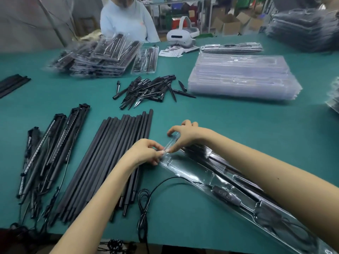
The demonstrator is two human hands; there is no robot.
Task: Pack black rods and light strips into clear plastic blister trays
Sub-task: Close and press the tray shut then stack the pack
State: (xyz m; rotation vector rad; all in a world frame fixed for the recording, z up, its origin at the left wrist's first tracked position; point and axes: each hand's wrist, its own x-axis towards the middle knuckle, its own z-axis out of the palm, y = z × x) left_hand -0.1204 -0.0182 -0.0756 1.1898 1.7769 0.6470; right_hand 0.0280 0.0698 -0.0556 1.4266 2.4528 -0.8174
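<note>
A long clear blister tray [192,173] lies slantwise on the green table, with black rods, a light strip and a black controller on a cable [227,196] inside it. My left hand [146,153] and my right hand [185,133] both pinch the tray's far end tab between their fingertips. A row of black rods [113,153] lies left of the tray, partly under my left forearm. Bundled light strips [55,143] with cables lie further left.
A heap of black ground spikes [148,90] lies in the middle. Empty clear trays [242,76] are stacked at the right, packed trays [95,54] at the back left. A white headset [180,35] and a seated person [126,19] are at the far edge. A coiled black cable [145,200] lies near me.
</note>
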